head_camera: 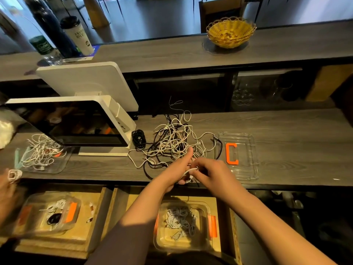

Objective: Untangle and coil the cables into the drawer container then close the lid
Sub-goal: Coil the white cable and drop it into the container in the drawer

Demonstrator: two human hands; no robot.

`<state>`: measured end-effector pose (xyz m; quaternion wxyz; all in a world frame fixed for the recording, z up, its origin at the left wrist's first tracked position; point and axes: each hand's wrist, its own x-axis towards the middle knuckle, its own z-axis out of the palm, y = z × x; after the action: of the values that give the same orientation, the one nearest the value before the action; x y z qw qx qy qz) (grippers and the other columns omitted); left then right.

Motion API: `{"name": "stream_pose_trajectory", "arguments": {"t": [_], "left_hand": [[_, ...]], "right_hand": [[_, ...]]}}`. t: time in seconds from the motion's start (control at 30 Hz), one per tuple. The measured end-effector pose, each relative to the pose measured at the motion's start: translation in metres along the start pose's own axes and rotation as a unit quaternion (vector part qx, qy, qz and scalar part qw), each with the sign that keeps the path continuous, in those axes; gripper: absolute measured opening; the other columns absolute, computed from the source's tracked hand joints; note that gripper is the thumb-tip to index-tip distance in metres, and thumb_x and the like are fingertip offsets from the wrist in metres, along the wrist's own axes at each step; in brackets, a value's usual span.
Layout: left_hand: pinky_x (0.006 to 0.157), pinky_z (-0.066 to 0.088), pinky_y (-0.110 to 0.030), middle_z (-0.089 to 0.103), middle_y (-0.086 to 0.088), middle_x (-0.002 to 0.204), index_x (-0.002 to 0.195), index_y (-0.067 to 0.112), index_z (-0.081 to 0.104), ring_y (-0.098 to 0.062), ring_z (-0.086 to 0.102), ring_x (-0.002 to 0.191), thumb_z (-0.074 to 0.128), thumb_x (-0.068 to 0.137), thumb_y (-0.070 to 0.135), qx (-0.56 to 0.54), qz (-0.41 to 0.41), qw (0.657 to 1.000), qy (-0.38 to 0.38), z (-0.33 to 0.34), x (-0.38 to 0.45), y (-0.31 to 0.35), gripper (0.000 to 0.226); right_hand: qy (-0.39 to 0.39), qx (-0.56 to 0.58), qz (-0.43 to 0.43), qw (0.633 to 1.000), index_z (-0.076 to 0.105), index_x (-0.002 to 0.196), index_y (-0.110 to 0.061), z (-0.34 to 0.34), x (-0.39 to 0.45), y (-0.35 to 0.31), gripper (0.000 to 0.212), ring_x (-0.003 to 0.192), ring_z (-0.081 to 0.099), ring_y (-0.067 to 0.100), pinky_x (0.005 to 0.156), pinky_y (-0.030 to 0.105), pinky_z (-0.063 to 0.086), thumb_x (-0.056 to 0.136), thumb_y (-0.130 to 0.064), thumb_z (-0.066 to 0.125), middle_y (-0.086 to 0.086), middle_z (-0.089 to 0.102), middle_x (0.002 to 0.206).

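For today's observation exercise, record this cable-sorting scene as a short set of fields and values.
left hand: grips a white cable
right hand: pinches the same cable
tangle: black and white cables, on the counter
lid: off, right of the tangle
drawer container: open, coiled cables inside
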<state>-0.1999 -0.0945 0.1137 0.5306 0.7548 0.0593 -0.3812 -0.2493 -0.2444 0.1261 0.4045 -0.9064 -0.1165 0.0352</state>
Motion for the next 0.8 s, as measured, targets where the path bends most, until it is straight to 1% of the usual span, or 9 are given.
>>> {"name": "stream_pose_trajectory", "arguments": {"t": [0.1,0.2,0.3,0.37,0.43,0.53,0.6,0.7,0.8], "left_hand": [[0.043,0.025,-0.015,0.050,0.006,0.063,0.088,0.023,0.058,-0.006,0.033,0.055,0.027,0.087,0.085,-0.051,-0.041,0.993,-0.094,-0.014,0.000,0.000,0.069],[0.042,0.026,-0.012,0.050,0.002,0.069,0.111,0.028,0.059,-0.006,0.033,0.055,0.034,0.084,0.086,-0.052,-0.053,0.984,-0.162,-0.026,0.000,-0.002,0.068],[0.049,0.030,-0.014,0.051,0.007,0.071,0.121,0.033,0.054,-0.004,0.037,0.057,0.043,0.090,0.072,0.081,-0.016,0.976,-0.199,-0.034,-0.001,-0.001,0.050],[0.053,0.034,-0.017,0.052,0.008,0.072,0.123,0.026,0.054,-0.003,0.041,0.058,0.043,0.097,0.062,0.145,0.003,0.973,-0.181,-0.037,0.001,-0.001,0.046],[0.053,0.037,-0.019,0.052,0.008,0.070,0.125,0.023,0.059,-0.004,0.042,0.056,0.038,0.099,0.060,0.164,0.017,0.974,-0.157,-0.040,0.002,-0.002,0.050],[0.058,0.039,-0.024,0.053,0.006,0.069,0.122,0.034,0.067,-0.006,0.044,0.055,0.027,0.105,0.056,0.181,0.043,0.974,-0.130,-0.048,0.005,-0.006,0.049],[0.063,0.041,-0.030,0.055,0.004,0.068,0.124,0.034,0.068,-0.008,0.044,0.056,0.025,0.105,0.056,0.162,0.049,0.979,-0.116,-0.052,0.007,-0.010,0.051],[0.063,0.042,-0.029,0.059,0.002,0.072,0.129,0.034,0.064,-0.007,0.046,0.056,0.024,0.105,0.055,0.130,0.063,0.986,-0.089,-0.053,0.009,-0.014,0.051],[0.056,0.040,-0.022,0.061,0.002,0.076,0.132,0.034,0.062,-0.004,0.048,0.054,0.025,0.105,0.055,0.072,0.078,0.993,-0.048,-0.056,0.012,-0.018,0.050]], "right_hand": [[0.034,-0.023,0.014,0.999,0.066,0.088,-0.022,0.001,0.011,0.008,0.017,0.062,0.052,0.001,0.058,0.022,0.039,0.087,-0.038,0.072,-0.012,0.058,0.067],[0.065,-0.058,0.015,0.996,0.063,0.084,-0.022,0.002,0.022,0.014,0.024,0.063,0.049,0.003,0.057,0.021,0.031,0.084,-0.044,0.073,-0.015,0.051,0.066],[0.077,-0.061,-0.001,0.995,0.067,0.088,-0.017,0.004,0.030,0.018,0.032,0.075,0.054,0.014,0.066,0.023,0.034,0.078,-0.047,0.065,-0.006,0.060,0.076],[0.076,-0.069,-0.020,0.995,0.069,0.092,-0.016,0.007,0.034,0.023,0.037,0.082,0.053,0.013,0.074,0.028,0.039,0.077,-0.050,0.065,-0.007,0.063,0.084],[0.089,-0.076,-0.024,0.993,0.069,0.094,-0.019,0.011,0.038,0.031,0.029,0.088,0.050,0.010,0.079,0.032,0.040,0.082,-0.045,0.064,-0.013,0.058,0.088],[0.140,-0.104,0.019,0.984,0.070,0.096,-0.020,0.016,0.042,0.046,0.011,0.100,0.050,0.018,0.084,0.033,0.035,0.085,-0.021,0.070,-0.008,0.060,0.093],[0.163,-0.109,0.062,0.979,0.071,0.098,-0.017,0.020,0.042,0.053,0.018,0.110,0.048,0.025,0.091,0.036,0.034,0.081,-0.011,0.073,0.000,0.062,0.100],[0.180,-0.071,0.093,0.977,0.068,0.109,-0.015,0.022,0.043,0.052,0.024,0.122,0.045,0.025,0.101,0.037,0.036,0.085,-0.011,0.071,0.007,0.058,0.119],[0.193,-0.035,0.075,0.978,0.069,0.115,-0.011,0.023,0.044,0.049,0.021,0.105,0.061,0.018,0.090,0.027,0.043,0.095,-0.012,0.063,0.005,0.068,0.111]]}}
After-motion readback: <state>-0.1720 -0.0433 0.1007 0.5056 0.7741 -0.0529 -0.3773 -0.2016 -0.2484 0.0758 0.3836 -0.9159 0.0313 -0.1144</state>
